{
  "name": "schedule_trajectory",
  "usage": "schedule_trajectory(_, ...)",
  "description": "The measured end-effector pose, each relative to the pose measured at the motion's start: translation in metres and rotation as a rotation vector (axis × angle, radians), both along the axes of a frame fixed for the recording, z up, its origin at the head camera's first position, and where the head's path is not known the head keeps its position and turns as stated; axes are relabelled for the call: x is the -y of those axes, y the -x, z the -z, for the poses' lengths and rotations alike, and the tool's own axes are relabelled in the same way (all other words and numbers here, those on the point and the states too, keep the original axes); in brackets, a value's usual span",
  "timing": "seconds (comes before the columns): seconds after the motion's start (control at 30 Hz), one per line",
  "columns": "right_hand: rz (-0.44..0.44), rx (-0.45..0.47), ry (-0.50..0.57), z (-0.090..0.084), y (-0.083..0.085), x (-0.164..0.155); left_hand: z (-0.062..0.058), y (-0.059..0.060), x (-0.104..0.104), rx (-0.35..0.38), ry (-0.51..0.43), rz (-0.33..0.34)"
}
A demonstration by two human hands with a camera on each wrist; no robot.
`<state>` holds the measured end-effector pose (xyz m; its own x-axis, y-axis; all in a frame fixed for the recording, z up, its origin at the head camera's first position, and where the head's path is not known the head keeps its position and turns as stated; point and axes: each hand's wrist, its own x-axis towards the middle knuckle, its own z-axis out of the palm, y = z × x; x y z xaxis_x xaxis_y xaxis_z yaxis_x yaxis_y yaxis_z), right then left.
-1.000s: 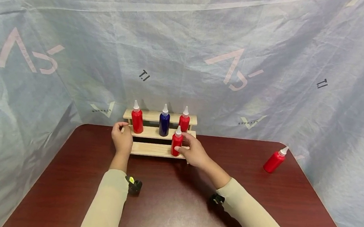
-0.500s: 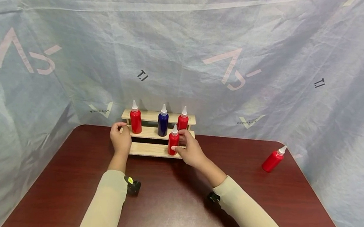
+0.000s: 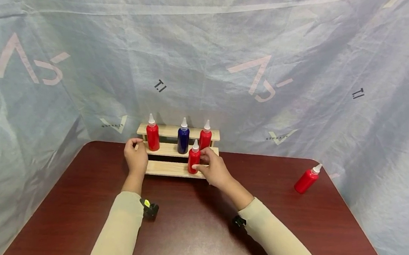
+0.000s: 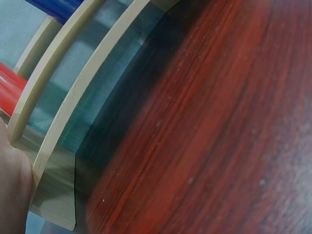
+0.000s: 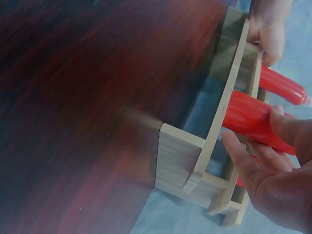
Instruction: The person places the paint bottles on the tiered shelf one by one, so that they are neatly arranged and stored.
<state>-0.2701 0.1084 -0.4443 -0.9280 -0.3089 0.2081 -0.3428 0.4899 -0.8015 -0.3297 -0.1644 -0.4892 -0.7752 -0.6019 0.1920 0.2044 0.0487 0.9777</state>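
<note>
My right hand [image 3: 217,172] holds a red squeeze bottle [image 3: 194,161] with a white pointed cap, thumb on one side and fingers on the other. The bottle stands upright on the lowest shelf of a tiered wooden rack [image 3: 165,167]. At the rack's left end, my left hand [image 3: 136,158] grips the edge with curled fingers; part of that hand [image 4: 14,185] shows beside the wood in the left wrist view. On the middle shelf stand a red bottle [image 3: 153,138] at left, a blue bottle [image 3: 183,141] and another red bottle [image 3: 205,137], partly hidden by the held one.
Another red bottle [image 3: 306,181] slants on the right side of the dark reddish wooden table [image 3: 178,236]; I cannot tell whether it stands or lies. A grey printed sheet [image 3: 197,54] hangs close behind the rack.
My right hand and the red bottle have shifted slightly left along the lowest shelf. The left hand has stayed at the rack's end.
</note>
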Motion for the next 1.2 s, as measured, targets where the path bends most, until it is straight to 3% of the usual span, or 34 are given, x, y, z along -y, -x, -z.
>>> schedule_trajectory(0.57, 0.032, -0.037, -0.011, 0.0035, 0.0051, 0.0033, 0.0017, 0.0002, -0.0023, 0.008, -0.002, 0.002)
schedule_trajectory(0.87, 0.037, -0.005, -0.026, 0.0017, 0.0046, 0.004, 0.0012, 0.0007, -0.0007, 0.003, 0.008, -0.006)
schedule_trajectory(1.2, -0.013, 0.017, -0.078, 0.0022, 0.0024, -0.0002, 0.0003, 0.0001, -0.0019, -0.002, 0.011, -0.014)
